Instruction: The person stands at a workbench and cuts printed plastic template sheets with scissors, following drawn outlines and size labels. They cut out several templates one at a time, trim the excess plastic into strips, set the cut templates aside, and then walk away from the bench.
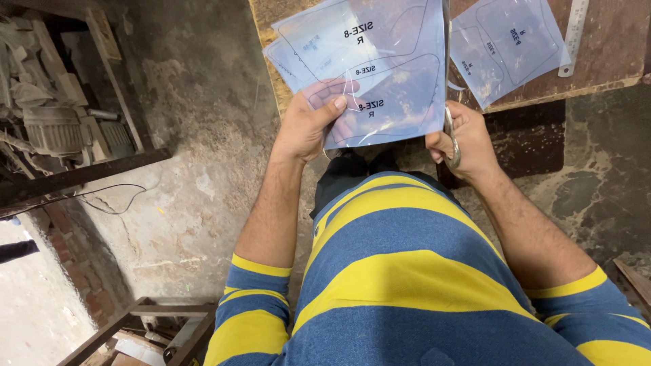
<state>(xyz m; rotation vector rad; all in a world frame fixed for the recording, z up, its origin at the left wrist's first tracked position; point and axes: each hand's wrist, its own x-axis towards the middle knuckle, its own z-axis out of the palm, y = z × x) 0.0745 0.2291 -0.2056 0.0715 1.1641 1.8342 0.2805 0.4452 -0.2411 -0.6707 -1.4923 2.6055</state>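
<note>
Two hands are seen. One translucent blue pattern sheet [380,74] is pinched at its lower left edge by the left hand [308,125], thumb on top. One pair of scissors [449,102] is held closed-fisted in the right hand [464,139], blades raised along the sheet's right edge. One second sheet [508,44] and one steel ruler [573,34] lie on the table [610,61] beyond the right grip.

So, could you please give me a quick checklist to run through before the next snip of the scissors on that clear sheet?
1. Left hand grips the clear plastic sheet, thumb on top: ok.
2. Right hand holds the scissors: ok.
3. Blade lies along the sheet's right edge: ok.
4. Blade follows a printed outline: cannot tell.
5. Left fingers away from the blade: ok.
6. Second sheet and metal ruler lie on the wooden table, apart from the cut: ok.
</note>
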